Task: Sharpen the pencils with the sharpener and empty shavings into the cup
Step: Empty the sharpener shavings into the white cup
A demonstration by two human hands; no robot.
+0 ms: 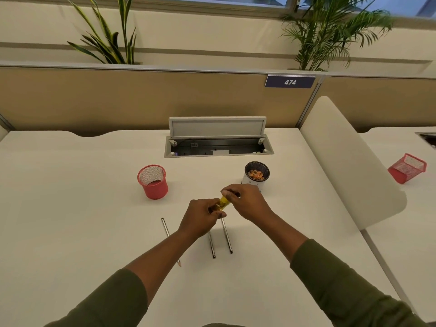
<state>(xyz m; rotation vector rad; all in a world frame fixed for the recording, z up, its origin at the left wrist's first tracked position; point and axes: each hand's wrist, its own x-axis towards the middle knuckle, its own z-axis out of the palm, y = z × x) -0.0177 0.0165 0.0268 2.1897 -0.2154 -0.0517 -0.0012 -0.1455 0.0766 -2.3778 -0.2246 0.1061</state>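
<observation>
Both hands meet above the middle of the white desk (70,185) around a small yellow sharpener (222,202). My left hand (200,218) grips its lower, darker end. My right hand (245,201) pinches its upper end with curled fingers. Just behind my right hand stands a white cup (256,173) with a dark mesh lining and orange-brown shavings inside. Three pencils lie on the desk under my hands: one at the left (170,240) with its sharpened tip toward me, one in the middle (211,245), one on the right (227,236).
A red mesh pencil holder (153,181) stands left of my hands. An open cable hatch (218,143) is sunk into the desk behind. A white divider panel (349,166) borders the desk on the right; beyond it a red mesh holder (407,167) lies tipped over.
</observation>
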